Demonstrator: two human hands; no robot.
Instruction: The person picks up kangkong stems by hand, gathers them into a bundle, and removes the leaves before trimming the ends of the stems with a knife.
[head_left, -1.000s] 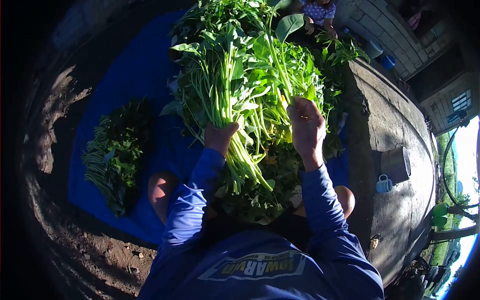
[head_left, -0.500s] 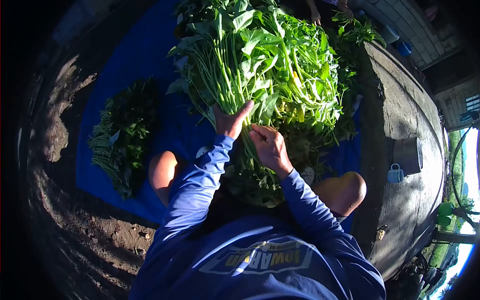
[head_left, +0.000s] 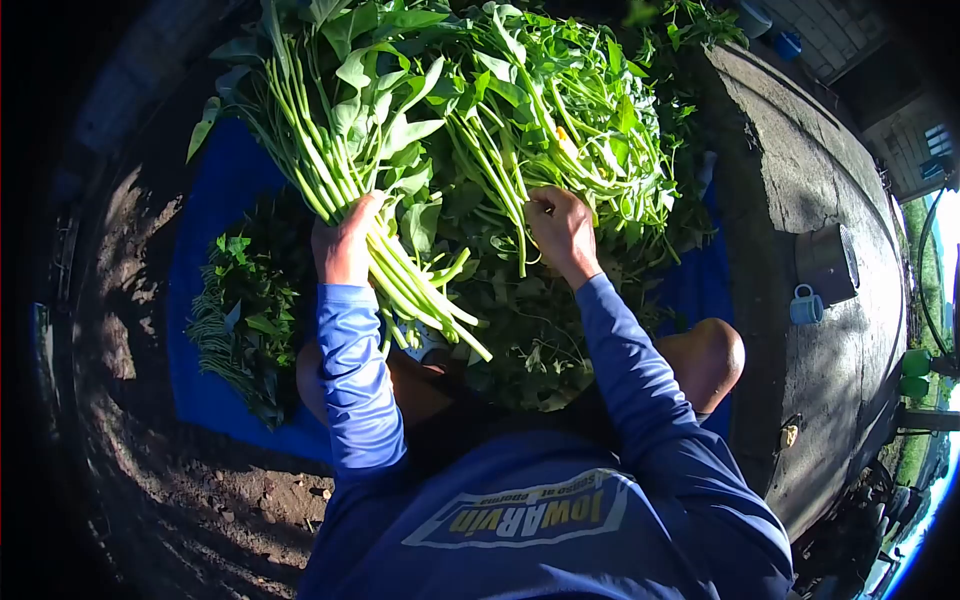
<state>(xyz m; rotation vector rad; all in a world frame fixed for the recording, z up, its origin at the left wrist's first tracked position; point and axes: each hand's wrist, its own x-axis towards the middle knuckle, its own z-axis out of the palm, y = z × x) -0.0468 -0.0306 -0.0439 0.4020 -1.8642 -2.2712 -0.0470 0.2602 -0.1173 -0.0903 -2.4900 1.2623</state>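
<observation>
My left hand (head_left: 345, 240) is wrapped round a thick bunch of water spinach (head_left: 310, 160), its leaves pointing up and away. The pale cut ends stick out below the hand, toward my lap. My right hand (head_left: 563, 232) is closed at the near edge of a large heap of water spinach (head_left: 610, 150). Its fingertips pinch at stems (head_left: 505, 190) there, partly hidden by the fingers. Between my knees, loose leafy greens (head_left: 530, 350) lie in shadow.
Bundled greens (head_left: 245, 320) lie on the blue tarp (head_left: 205, 400) to the left. On the right runs a concrete ledge (head_left: 790, 400), with a mug (head_left: 806, 305) and a dark pot (head_left: 828, 262) on it. Bare soil (head_left: 250, 510) borders the tarp.
My left hand has moved left with the bunch, which now tilts. My right hand has left that bunch and reached up and right to the heap. The other person's hands are out of view.
</observation>
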